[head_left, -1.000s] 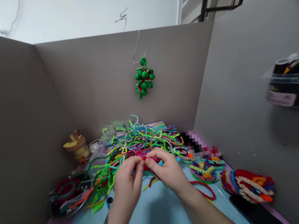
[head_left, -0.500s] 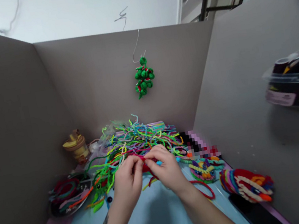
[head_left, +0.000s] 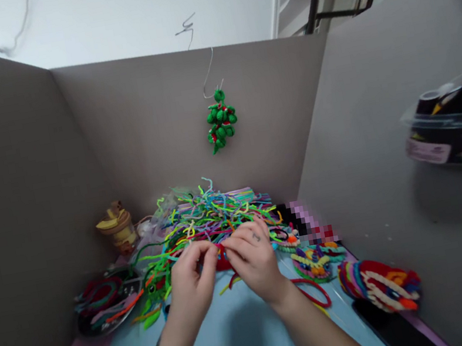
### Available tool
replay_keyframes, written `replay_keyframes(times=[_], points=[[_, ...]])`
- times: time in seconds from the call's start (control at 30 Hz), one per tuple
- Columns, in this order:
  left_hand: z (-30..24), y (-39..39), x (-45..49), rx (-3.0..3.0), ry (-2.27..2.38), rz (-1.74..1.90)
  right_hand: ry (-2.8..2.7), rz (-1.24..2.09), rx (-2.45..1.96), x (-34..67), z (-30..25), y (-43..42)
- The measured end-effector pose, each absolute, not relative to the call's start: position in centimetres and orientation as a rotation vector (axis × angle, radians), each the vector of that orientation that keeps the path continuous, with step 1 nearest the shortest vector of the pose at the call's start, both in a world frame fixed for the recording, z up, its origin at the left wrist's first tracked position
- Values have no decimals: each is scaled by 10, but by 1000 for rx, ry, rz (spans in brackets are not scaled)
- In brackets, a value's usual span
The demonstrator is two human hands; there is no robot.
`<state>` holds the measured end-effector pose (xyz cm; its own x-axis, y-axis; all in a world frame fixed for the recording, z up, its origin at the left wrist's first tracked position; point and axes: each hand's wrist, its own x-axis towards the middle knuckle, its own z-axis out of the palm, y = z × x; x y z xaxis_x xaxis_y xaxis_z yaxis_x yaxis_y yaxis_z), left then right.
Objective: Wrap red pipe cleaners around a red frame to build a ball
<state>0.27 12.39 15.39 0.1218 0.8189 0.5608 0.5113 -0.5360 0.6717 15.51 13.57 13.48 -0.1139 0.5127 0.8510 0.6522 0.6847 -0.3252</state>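
Observation:
Thumb and fingertips of my left hand pinch a red fuzzy pipe cleaner piece at the middle of the table. My right hand grips the same red piece from the other side, its fingertips almost meeting those of the left. Much of the piece is hidden by the fingers, so its shape does not show fully. Just beyond both hands lies a heap of many-coloured pipe cleaners. A bent red pipe cleaner rests by my right wrist.
Finished pipe-cleaner pieces, one striped with an orange tip, lie at right beside a black phone. A round tray holds more stems at left. A green ornament hangs on the grey partition; a plastic tub hangs right.
My right hand has turned, so the back of it and its raised fingers show more. The left hand keeps its pinch on the red piece and has barely shifted.

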Motion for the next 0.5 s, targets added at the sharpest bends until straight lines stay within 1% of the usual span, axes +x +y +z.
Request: replay_keyframes(times=[0.07, 0.13, 0.23, 0.37, 0.5], points=[[156, 126, -3, 2231, 1317, 1477, -1751, -48, -892, 155, 135, 139], [157, 129, -6, 2298, 1285, 1423, -1753, 29, -856, 155, 135, 142], [154, 131, -5, 2204, 1280, 1297, -1721, 93, -865, 152, 134, 141], [150, 134, 0, 2036, 1382, 1391, -1585, 118, -936, 146, 134, 136], [148, 135, 1, 1986, 1400, 1431, -1628, 192, -1003, 141, 137, 133]])
